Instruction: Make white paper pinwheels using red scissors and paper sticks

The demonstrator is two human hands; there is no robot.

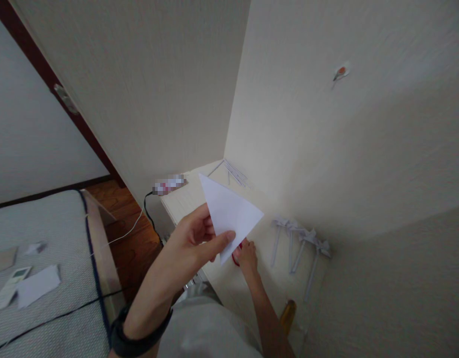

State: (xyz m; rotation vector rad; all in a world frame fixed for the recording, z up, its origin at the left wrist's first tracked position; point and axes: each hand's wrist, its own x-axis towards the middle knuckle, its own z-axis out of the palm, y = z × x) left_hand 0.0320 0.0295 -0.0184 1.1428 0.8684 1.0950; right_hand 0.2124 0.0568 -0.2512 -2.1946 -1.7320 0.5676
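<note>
My left hand (199, 236) pinches a white sheet of paper folded into a triangle (229, 209), with the thumb on its near face and the other fingers behind. Lower and just right of it, my right hand (248, 256) is closed around the red looped handle of what look like scissors (235, 256); their blades are hidden. To the right, on the cream tabletop (229, 293), lie several white paper pinwheel-like pieces on sticks (302, 238). Several thin white sticks (234, 171) rest in the far corner, beyond the paper.
Walls meet behind the tabletop. A power strip (169, 185) with cords sits at its left edge. A yellow-brown object (288, 314) stands near my right forearm. At left, a bed (65, 209) holds a remote control (11, 288) and paper (39, 286). An orange-and-white hook (341, 72) is on the wall.
</note>
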